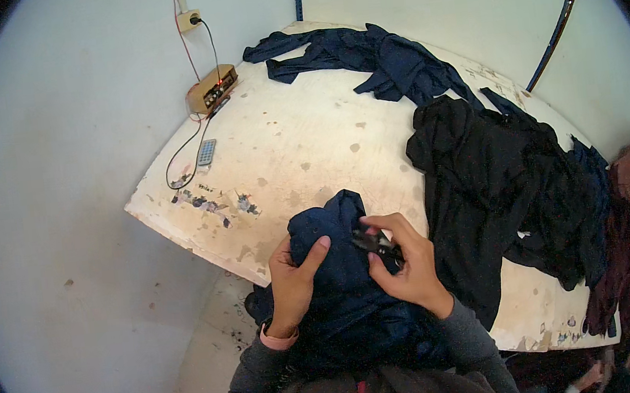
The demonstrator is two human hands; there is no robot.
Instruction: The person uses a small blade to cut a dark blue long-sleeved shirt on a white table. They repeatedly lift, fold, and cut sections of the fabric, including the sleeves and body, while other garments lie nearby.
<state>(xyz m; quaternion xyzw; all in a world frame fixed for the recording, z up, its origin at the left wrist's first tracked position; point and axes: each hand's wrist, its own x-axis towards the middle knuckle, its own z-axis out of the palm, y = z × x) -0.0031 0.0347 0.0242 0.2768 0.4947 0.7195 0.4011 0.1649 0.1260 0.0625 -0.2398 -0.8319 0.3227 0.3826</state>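
Dark blue cloth (343, 278), seemingly a garment, is bunched up at the near edge of the table, part of it hanging toward my lap. My left hand (293, 283) grips its left side, thumb pressed on top and fingers behind. In my right hand (406, 263) is a small black tool that looks like thread snips (375, 244), blurred at the tip. Its tip lies against or just over the right part of the cloth; whether it touches, I cannot tell. The fingers of my right hand are wrapped round the tool.
A black garment heap (497, 177) covers the table's right side, with dark blue garments (384, 55) along the far edge. On the white, stained table (309, 136) lie a wooden radio-like box (213, 90) with cables and a remote control (207, 152). Maroon clothes (617, 257) hang over the right edge.
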